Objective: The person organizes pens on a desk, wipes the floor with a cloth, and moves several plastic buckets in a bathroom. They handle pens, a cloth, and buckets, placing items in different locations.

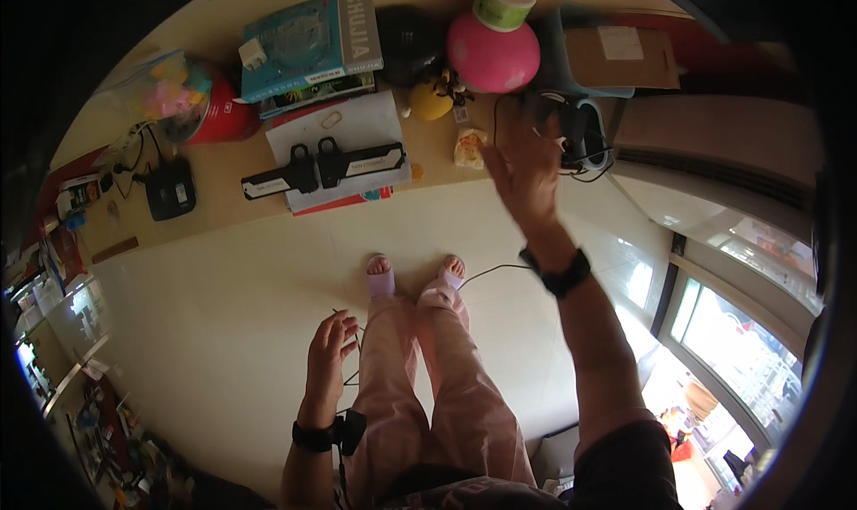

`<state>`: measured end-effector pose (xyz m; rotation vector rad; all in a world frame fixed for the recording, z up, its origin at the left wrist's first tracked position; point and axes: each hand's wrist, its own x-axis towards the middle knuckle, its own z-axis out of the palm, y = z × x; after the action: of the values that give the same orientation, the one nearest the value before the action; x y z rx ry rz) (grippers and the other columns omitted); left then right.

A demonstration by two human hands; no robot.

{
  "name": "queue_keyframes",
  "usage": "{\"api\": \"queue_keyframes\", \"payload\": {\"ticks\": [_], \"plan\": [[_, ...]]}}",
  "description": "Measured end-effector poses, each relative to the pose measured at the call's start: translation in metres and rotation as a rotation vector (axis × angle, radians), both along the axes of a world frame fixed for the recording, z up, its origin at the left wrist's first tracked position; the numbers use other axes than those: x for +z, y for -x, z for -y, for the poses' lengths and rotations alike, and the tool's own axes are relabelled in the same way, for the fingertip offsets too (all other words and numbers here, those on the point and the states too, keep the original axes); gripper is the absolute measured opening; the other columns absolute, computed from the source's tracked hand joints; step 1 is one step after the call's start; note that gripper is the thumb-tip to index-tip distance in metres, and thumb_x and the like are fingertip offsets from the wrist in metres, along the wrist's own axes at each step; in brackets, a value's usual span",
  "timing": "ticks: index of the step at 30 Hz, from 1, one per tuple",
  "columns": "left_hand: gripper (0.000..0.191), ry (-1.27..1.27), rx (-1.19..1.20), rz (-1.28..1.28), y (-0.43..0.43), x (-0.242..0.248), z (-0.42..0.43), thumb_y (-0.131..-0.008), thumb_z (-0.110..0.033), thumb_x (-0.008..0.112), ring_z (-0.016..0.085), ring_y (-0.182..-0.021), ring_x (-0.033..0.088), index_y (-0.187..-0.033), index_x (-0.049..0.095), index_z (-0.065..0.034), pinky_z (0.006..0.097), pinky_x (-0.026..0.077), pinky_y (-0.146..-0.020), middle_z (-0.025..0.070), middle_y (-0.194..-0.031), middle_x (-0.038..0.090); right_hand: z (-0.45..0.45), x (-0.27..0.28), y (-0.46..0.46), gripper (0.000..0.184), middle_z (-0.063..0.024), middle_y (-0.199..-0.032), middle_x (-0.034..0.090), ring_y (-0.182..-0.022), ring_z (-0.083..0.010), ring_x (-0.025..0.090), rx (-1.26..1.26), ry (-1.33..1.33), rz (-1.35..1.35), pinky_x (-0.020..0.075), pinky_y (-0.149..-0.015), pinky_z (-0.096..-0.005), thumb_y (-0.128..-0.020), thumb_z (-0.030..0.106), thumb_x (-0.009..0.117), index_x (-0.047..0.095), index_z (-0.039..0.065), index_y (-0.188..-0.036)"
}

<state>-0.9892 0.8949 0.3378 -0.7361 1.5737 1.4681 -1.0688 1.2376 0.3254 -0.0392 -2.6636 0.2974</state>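
My right hand (525, 175) is blurred and reaches out over the right part of a wooden shelf top, thumb spread away from the fingers. Nothing shows in its grasp. Past its fingertips lies a dark object with a black cable (589, 175), partly covered by the hand, beside a small blue-grey container (592, 118). Left of the thumb is a small wrapped packet (470, 148). My left hand (329, 346) hangs low over the floor beside my leg, fingers loosely bent. A thin dark cable (353, 377) runs close by it; I see no object gripped.
Books (294, 48), a pink round object (494, 53) with a white tub (504, 3) on top, a yellow toy (430, 102), and a black-and-white bracket-like item (325, 168) crowd the shelf. A black box-shaped device (169, 189) stands left. A cardboard piece (622, 58) leans right.
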Motion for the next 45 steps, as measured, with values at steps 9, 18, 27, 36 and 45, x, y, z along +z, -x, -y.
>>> {"api": "queue_keyframes", "payload": {"ticks": [9, 18, 27, 36, 45], "plan": [[0.022, 0.113, -0.257, -0.048, -0.008, -0.017, 0.011, -0.086, -0.023, 0.055, 0.014, -0.086, 0.055, -0.094, 0.056, -0.0037, 0.0288, 0.04, -0.081, 0.0053, -0.089, 0.058, 0.078, -0.077, -0.148, 0.018, -0.0114, -0.085, 0.064, -0.079, -0.0244, 0.062, -0.398, 0.751, 0.435, 0.0469, -0.072, -0.0313, -0.078, 0.012, 0.057, 0.063, 0.006, -0.094], [0.021, 0.032, -0.082, -0.317, -0.031, -0.008, 0.023, -0.083, -0.014, 0.057, 0.012, -0.075, 0.055, -0.1, 0.057, -0.0012, 0.0244, 0.043, -0.075, 0.0048, -0.085, 0.06, 0.097, -0.068, -0.192, 0.018, -0.0089, -0.086, 0.065, -0.08, -0.0224, 0.062, -0.526, 0.995, 0.626, 0.0469, -0.073, -0.0305, -0.078, 0.008, 0.055, 0.063, 0.003, -0.093], [0.025, 0.116, 0.087, -0.35, -0.089, 0.0, 0.069, -0.085, -0.005, 0.051, 0.012, -0.089, 0.054, -0.109, 0.051, 0.0013, 0.0241, 0.042, -0.08, 0.0068, -0.09, 0.058, 0.095, -0.075, -0.227, 0.019, -0.0103, -0.088, 0.064, -0.082, -0.021, 0.06, -0.32, 0.963, 0.632, 0.0458, -0.072, -0.0293, -0.077, 0.01, 0.056, 0.062, 0.001, -0.092], [0.05, 0.524, 0.268, -0.402, -0.138, 0.001, 0.162, -0.08, -0.015, 0.061, 0.027, -0.112, 0.045, -0.125, 0.04, -0.0059, 0.0356, 0.039, -0.089, 0.0143, -0.12, 0.048, 0.12, -0.09, -0.221, 0.029, -0.0143, -0.089, 0.063, -0.083, -0.0232, 0.061, -0.134, 0.807, 0.946, 0.0469, -0.074, -0.0308, -0.075, 0.017, 0.058, 0.058, 0.0, -0.098], [0.042, 0.654, 0.336, -0.368, -0.137, -0.042, 0.306, -0.094, -0.031, 0.032, 0.028, -0.129, 0.018, -0.124, 0.043, -0.004, 0.0333, 0.02, -0.103, 0.0153, -0.134, 0.031, 0.33, -0.084, -0.073, 0.031, -0.0128, -0.104, 0.06, -0.103, -0.0238, 0.053, 0.263, 0.816, 0.912, 0.039, -0.089, -0.0317, -0.078, 0.017, 0.059, 0.056, 0.001, -0.105]]}}
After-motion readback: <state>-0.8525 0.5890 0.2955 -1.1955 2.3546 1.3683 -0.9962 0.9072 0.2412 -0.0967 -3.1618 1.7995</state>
